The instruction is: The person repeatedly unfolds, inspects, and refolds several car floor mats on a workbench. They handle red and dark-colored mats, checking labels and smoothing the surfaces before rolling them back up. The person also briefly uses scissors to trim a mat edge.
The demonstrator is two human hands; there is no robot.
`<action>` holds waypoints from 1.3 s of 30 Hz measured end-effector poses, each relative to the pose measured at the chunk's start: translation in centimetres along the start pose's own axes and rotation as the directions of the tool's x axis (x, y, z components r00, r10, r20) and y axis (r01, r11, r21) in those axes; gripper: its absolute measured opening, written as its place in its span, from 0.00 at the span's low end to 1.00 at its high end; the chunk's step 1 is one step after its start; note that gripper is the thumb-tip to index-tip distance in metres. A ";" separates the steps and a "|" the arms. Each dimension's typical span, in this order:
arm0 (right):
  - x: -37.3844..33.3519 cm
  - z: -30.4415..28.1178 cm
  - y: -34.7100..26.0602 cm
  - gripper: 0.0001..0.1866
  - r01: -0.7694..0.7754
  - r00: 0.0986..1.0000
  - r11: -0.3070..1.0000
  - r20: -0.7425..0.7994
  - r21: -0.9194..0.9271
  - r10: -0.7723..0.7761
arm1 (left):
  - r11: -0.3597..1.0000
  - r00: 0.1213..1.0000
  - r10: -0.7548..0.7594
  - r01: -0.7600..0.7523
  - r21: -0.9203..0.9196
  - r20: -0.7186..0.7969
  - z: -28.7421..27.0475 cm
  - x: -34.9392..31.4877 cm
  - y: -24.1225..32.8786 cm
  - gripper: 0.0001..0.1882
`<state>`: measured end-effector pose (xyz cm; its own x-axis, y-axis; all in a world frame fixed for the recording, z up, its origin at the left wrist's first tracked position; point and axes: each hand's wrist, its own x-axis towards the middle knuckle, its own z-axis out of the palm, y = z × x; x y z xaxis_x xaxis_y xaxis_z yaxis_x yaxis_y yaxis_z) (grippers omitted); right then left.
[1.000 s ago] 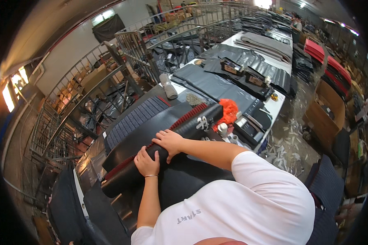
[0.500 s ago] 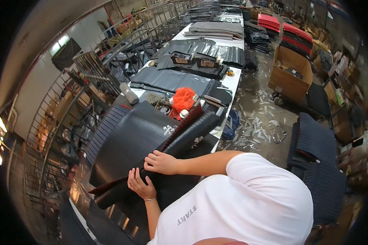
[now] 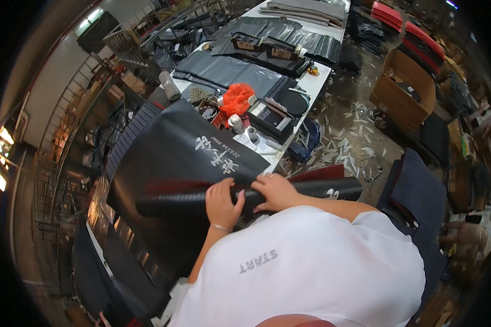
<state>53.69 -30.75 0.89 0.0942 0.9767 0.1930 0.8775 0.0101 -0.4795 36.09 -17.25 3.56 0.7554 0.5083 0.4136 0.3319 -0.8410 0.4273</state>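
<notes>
A large black mat [image 3: 169,144] with white printed markings lies across the near end of the table. Its near part is folded into a long black fold [image 3: 322,192] with dark red ribbed material showing along it. My left hand [image 3: 223,204] grips this fold near its middle, fingers over the top and thumb to the right. Just right of it, my right hand [image 3: 276,192] holds the same fold, fingers bent over its edge. The undersides of both grips are hidden.
Beyond the mat stand a black box [image 3: 270,121], an orange-red plastic bag [image 3: 238,99] and a white bottle [image 3: 235,123]. Dark plastic sheets [image 3: 229,71] cover the table farther off. At right are scraps on the floor [image 3: 346,139], a cardboard box [image 3: 403,84] and dark ribbed mats [image 3: 420,191].
The fold has swung from slanting to nearly level across my front, and its right end now sticks out past the table. Both hands have moved right and up; more white markings show.
</notes>
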 end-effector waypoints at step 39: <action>-12.0 -22.2 32.8 0.31 -0.758 0.564 0.630 -0.318 0.167 0.762 | 0.900 0.851 -0.403 0.303 0.312 0.337 48.9 47.8 -13.2 0.19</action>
<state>91.83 -46.94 1.85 0.8716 0.4899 0.0153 0.4030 -0.6985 -0.5914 95.43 9.10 -21.62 0.6992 0.7091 -0.0912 0.7041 -0.6609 0.2595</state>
